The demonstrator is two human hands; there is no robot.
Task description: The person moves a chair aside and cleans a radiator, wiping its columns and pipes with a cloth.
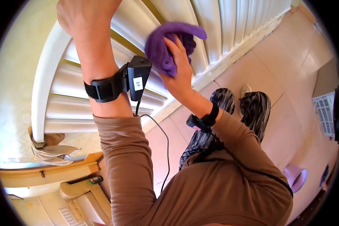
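Observation:
A purple cloth (160,47) is bunched in my right hand (179,71), whose fingers press it against the white slatted radiator (211,30). My left hand (88,11) is at the top edge of the view, over the radiator's upper rail; its fingers are cut off by the frame. A black strap with a small box sits on each wrist, and a thin black cable hangs from the left one.
A beige cloth (54,150) hangs at the radiator's left end. Pink floor tiles (267,67) lie beneath my legs. At the right are a white slatted crate (325,113) and a lilac round container (295,177). Wooden furniture (52,175) stands at lower left.

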